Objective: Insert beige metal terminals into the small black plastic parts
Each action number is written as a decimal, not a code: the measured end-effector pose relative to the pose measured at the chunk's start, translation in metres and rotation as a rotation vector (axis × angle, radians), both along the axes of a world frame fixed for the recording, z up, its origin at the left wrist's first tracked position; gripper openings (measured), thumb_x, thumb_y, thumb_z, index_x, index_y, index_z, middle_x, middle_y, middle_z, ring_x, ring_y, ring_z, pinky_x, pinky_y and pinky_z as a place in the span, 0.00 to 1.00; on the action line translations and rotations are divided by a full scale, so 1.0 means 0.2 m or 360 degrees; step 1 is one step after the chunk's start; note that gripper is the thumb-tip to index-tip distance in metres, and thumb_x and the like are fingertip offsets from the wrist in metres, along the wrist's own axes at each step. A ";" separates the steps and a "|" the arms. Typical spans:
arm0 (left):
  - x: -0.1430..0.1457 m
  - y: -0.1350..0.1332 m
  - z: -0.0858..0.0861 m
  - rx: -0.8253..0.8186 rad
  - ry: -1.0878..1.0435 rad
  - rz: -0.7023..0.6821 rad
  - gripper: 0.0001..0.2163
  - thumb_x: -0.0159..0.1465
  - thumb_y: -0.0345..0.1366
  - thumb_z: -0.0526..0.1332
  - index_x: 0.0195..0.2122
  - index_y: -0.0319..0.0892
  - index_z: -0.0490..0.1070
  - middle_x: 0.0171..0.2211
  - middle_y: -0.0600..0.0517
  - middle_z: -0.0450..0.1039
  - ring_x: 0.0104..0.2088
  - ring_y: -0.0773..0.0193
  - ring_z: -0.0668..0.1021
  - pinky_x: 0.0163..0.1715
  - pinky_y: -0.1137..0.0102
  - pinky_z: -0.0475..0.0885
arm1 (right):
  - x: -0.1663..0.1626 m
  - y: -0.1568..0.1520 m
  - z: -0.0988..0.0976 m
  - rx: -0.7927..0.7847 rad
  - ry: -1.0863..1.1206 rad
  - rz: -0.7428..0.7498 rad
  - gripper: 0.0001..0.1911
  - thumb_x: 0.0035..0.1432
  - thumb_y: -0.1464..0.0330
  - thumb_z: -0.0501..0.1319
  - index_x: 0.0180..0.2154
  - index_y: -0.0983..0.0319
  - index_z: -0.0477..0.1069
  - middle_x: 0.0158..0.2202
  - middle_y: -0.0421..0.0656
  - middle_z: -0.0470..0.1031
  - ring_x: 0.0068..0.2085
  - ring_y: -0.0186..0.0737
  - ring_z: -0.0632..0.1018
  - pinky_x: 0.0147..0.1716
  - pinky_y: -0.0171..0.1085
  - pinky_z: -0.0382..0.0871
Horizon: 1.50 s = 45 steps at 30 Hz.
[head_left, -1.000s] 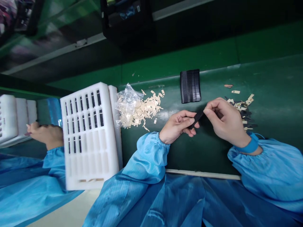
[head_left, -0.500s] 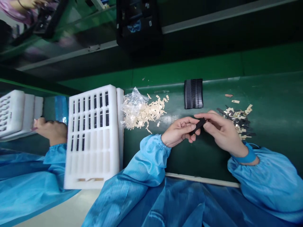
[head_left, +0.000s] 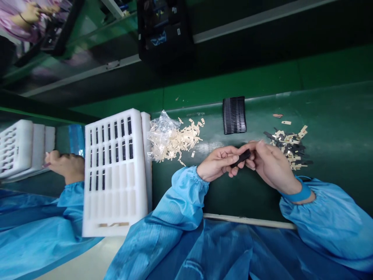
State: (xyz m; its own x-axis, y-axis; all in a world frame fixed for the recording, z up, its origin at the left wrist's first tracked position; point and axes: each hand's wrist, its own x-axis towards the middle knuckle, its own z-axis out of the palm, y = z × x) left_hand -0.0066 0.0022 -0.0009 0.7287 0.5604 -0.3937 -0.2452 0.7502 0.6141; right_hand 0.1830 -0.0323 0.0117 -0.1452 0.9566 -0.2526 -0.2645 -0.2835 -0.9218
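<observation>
My left hand (head_left: 218, 162) is closed round a small black bar-shaped part (head_left: 241, 158), its thumb lying along the top. At the bar's right end are the bent fingers of my right hand (head_left: 271, 165), closed against it; their tips partly hide one another. Beyond my hands lies a neat block of stacked thin black parts (head_left: 234, 115). Right of my right hand, cream and dark tabs lie in a mixed pile (head_left: 290, 146). Cream tabs (head_left: 183, 140) spill from a clear plastic bag (head_left: 163, 126) to the left.
A white foam tray (head_left: 116, 229) with rows of slots, some holding black parts, lies at left on another tray. Past it, a co-worker's hand (head_left: 65, 165) is near more white trays (head_left: 21, 147). A black bin (head_left: 163, 42) stands at the back; another person's hands are top left.
The thumb and forefinger of my right hand have shifted up and back along the bar's right end. My left hand still holds the bar. The whole view has shifted slightly.
</observation>
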 end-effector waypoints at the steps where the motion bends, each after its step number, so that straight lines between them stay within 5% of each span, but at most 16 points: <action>1: 0.00 0.00 0.00 -0.0002 -0.0004 0.0012 0.18 0.61 0.43 0.72 0.44 0.38 0.72 0.32 0.52 0.76 0.22 0.73 0.77 0.20 0.80 0.71 | 0.00 0.00 0.00 0.0044 -0.0047 0.0016 0.19 0.69 0.52 0.60 0.38 0.58 0.80 0.29 0.41 0.69 0.27 0.35 0.70 0.25 0.37 0.63; 8: 0.01 -0.01 0.01 0.0031 0.0095 0.0051 0.21 0.60 0.45 0.73 0.46 0.37 0.72 0.33 0.51 0.78 0.23 0.73 0.78 0.21 0.79 0.71 | 0.03 0.01 -0.02 0.0124 -0.0209 0.0048 0.18 0.72 0.55 0.56 0.41 0.56 0.81 0.29 0.40 0.70 0.27 0.35 0.70 0.27 0.37 0.64; 14: 0.04 -0.02 0.02 0.0290 0.0273 0.0269 0.22 0.61 0.49 0.71 0.48 0.36 0.73 0.34 0.48 0.80 0.26 0.70 0.79 0.26 0.75 0.76 | 0.03 0.03 -0.01 0.0667 -0.0931 -0.0032 0.15 0.71 0.61 0.60 0.52 0.57 0.80 0.35 0.42 0.74 0.32 0.37 0.75 0.35 0.39 0.71; 18: 0.06 -0.04 0.00 0.0507 0.0381 0.0370 0.24 0.63 0.52 0.69 0.48 0.36 0.72 0.30 0.50 0.78 0.25 0.69 0.79 0.27 0.73 0.77 | 0.03 0.03 -0.01 0.0754 -0.1115 -0.0003 0.17 0.69 0.63 0.62 0.56 0.57 0.77 0.37 0.43 0.73 0.32 0.38 0.76 0.31 0.38 0.71; 21: 0.07 -0.06 -0.02 0.0708 0.0526 0.0401 0.22 0.67 0.51 0.65 0.50 0.37 0.73 0.27 0.53 0.76 0.25 0.69 0.79 0.29 0.73 0.77 | 0.04 0.03 0.00 0.0815 -0.1241 0.0033 0.17 0.66 0.64 0.65 0.55 0.57 0.77 0.38 0.43 0.74 0.32 0.38 0.75 0.30 0.38 0.71; 24: 0.07 -0.07 -0.03 0.0880 0.0627 0.0400 0.18 0.70 0.48 0.61 0.52 0.38 0.73 0.33 0.50 0.80 0.27 0.70 0.80 0.32 0.72 0.78 | 0.06 0.06 0.01 0.0892 -0.1327 0.0042 0.12 0.69 0.65 0.61 0.50 0.57 0.80 0.39 0.45 0.78 0.37 0.41 0.78 0.37 0.39 0.73; 30: 0.05 -0.05 -0.04 0.0830 0.0635 0.0290 0.18 0.70 0.47 0.62 0.50 0.37 0.73 0.35 0.48 0.81 0.26 0.71 0.80 0.30 0.74 0.78 | 0.10 0.08 -0.02 0.0478 -0.1166 0.0173 0.22 0.73 0.55 0.53 0.43 0.60 0.81 0.26 0.42 0.75 0.26 0.37 0.75 0.28 0.37 0.69; 35: 0.06 -0.03 -0.05 0.0711 0.0549 0.0201 0.22 0.66 0.53 0.65 0.49 0.37 0.72 0.33 0.48 0.80 0.27 0.68 0.81 0.28 0.74 0.78 | 0.12 0.09 0.00 0.0094 -0.0940 0.0339 0.22 0.62 0.50 0.66 0.43 0.62 0.79 0.24 0.40 0.75 0.21 0.33 0.70 0.21 0.34 0.63; 38: 0.06 -0.01 -0.08 0.0754 0.0608 0.0304 0.23 0.69 0.55 0.60 0.49 0.38 0.72 0.35 0.47 0.80 0.29 0.67 0.82 0.30 0.72 0.79 | 0.14 0.12 0.02 -0.0009 -0.0691 -0.0021 0.17 0.62 0.53 0.67 0.39 0.60 0.77 0.22 0.38 0.73 0.20 0.30 0.68 0.19 0.32 0.61; 41: 0.04 0.01 -0.11 0.1009 0.0868 0.0586 0.19 0.73 0.52 0.55 0.47 0.39 0.72 0.35 0.47 0.80 0.30 0.68 0.80 0.31 0.72 0.78 | 0.13 0.14 0.02 0.0056 -0.0320 -0.0586 0.15 0.64 0.54 0.64 0.45 0.57 0.74 0.34 0.42 0.80 0.24 0.33 0.74 0.24 0.34 0.68; 43: 0.03 0.03 -0.12 0.1366 0.1154 0.0682 0.15 0.73 0.46 0.56 0.46 0.41 0.73 0.37 0.48 0.79 0.34 0.66 0.80 0.35 0.70 0.78 | 0.10 0.14 0.00 0.0046 -0.0261 -0.0559 0.19 0.66 0.53 0.62 0.52 0.57 0.72 0.44 0.47 0.82 0.28 0.36 0.78 0.26 0.37 0.71; 45: 0.03 0.07 -0.13 0.1834 0.1484 0.0699 0.10 0.72 0.41 0.59 0.47 0.42 0.74 0.42 0.46 0.76 0.42 0.62 0.79 0.43 0.66 0.77 | 0.07 0.12 -0.04 0.0038 -0.0430 -0.0336 0.23 0.66 0.52 0.62 0.54 0.59 0.72 0.42 0.48 0.83 0.27 0.38 0.79 0.26 0.38 0.72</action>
